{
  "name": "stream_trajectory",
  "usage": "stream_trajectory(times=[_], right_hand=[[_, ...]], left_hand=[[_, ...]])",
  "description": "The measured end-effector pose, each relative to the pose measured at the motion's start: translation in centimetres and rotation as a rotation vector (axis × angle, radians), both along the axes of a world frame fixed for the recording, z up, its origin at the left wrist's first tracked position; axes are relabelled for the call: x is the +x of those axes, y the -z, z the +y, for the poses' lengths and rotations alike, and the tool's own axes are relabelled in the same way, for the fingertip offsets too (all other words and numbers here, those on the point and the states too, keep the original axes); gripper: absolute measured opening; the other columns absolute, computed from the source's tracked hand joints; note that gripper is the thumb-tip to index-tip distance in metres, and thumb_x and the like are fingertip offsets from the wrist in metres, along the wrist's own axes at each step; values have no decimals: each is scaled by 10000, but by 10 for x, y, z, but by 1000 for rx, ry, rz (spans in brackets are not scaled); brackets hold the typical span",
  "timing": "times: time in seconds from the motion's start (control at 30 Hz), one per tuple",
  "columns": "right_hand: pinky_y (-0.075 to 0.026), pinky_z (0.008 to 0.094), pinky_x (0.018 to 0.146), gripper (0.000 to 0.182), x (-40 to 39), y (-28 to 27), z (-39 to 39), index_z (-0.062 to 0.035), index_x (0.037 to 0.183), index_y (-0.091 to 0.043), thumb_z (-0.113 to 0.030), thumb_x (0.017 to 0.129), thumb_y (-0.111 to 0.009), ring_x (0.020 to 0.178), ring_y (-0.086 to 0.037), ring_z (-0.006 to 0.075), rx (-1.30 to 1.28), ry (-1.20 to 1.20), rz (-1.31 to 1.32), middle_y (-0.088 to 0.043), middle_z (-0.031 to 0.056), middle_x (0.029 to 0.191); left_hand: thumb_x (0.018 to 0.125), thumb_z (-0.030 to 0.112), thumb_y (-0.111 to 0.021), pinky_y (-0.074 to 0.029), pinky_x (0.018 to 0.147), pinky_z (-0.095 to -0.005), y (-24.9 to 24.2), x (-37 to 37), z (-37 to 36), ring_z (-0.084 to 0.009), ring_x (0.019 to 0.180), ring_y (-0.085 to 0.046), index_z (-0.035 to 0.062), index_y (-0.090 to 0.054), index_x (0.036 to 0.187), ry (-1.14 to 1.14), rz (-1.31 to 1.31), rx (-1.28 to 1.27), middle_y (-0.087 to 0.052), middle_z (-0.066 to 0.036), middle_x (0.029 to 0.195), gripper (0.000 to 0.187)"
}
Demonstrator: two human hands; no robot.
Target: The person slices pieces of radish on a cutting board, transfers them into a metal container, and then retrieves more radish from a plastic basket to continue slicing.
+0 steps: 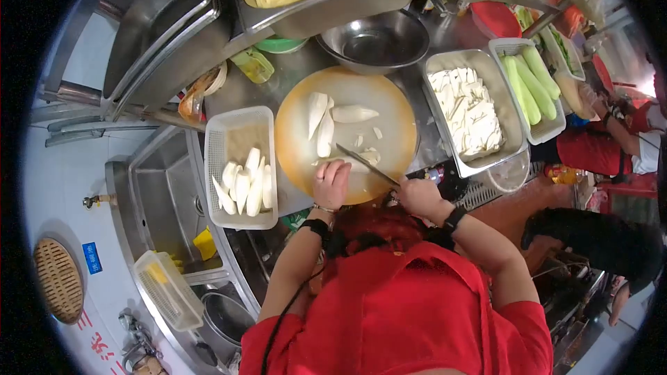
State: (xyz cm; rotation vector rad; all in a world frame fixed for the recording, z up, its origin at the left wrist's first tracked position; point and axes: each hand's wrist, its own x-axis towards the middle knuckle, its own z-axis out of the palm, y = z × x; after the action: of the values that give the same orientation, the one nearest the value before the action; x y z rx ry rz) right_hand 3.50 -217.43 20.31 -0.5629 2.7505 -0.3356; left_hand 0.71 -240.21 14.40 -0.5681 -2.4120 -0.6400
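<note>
My right hand (421,198) is closed round the handle of a kitchen knife (367,164), whose blade slants over a round cutting board (299,167). My left hand (332,184) has its fingers curled down at the near part of the board, pressing a white tapered vegetable (324,161) that they partly hide. Beyond the blade lie several whole peeled vegetables of the same sort (354,113). A few small cut pieces (370,155) rest beside the knife. More whole ones (243,187) fill part of a white plastic basket (271,201) on the left.
A metal tray (445,107) of white cut pieces and a basket (557,132) of green peeled gourds stand right. A steel bowl (375,40) sits behind the board, under a raised pan (299,15) of yellowish strips. A sink (163,173) is left; another person (597,149) is far right.
</note>
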Motion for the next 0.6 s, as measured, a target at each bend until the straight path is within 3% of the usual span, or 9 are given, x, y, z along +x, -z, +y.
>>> stream_trajectory(times=[0.17,0.43,0.53,0.6], right_hand=[[-476,411,466,236,-7,-35,9,-31,854,-509,-265,829,-490,566,-618,299,38,29,-91,-608,140,617],[-469,419,459,285,-4,3,8,-19,929,-490,-292,847,-478,545,-607,314,26,-20,-44,-597,147,597],[-471,429,466,282,-4,-26,9,-20,904,-500,-295,853,-466,529,-599,326,54,-54,-59,-594,158,597],[-475,425,472,271,0,-36,1,-22,905,-501,-285,850,-467,536,-603,322,-13,72,-68,-599,164,606]], left_hand=[[683,57,-651,-433,760,-315,-4,-3,1,-216,900,-495,122,-623,890,-12,-8,2,-533,-4,964,219],[686,66,-647,-429,775,-345,-2,-2,-1,-242,879,-504,109,-611,907,6,-11,12,-536,-27,958,228],[701,88,-646,-421,797,-354,2,-1,-1,-250,900,-501,98,-606,904,-14,-116,30,-536,-36,958,207],[707,96,-646,-420,802,-358,5,2,-2,-254,906,-501,94,-603,904,-22,-145,59,-536,-38,960,201]])
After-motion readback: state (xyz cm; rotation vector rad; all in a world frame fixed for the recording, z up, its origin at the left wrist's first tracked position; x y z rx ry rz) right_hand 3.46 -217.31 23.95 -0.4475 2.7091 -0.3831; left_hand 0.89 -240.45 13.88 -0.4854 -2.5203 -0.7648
